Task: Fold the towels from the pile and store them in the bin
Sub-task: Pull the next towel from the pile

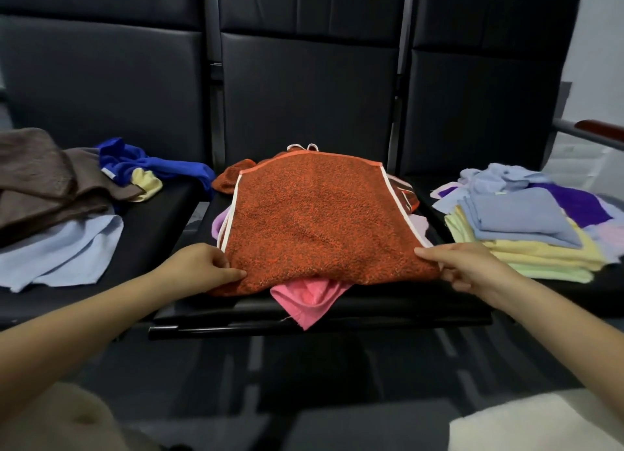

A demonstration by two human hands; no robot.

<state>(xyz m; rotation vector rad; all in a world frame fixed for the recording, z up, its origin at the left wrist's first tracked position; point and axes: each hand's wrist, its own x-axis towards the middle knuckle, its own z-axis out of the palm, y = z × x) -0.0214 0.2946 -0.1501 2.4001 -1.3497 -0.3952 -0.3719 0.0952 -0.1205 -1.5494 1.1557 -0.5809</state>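
An orange towel [314, 221] with white edging lies spread over the middle black seat, covering a pink towel [305, 298] that sticks out toward me and a lilac one at its left side. My left hand [206, 266] pinches the orange towel's near left corner. My right hand [462, 268] pinches its near right corner. No bin shows in the view.
On the left seat lie brown [44, 184], blue [145, 163], pale yellow and light blue [64, 251] towels in a loose pile. On the right seat sits a stack of folded yellow, grey-blue [520, 217] and purple towels. A wooden armrest [597, 128] is at far right.
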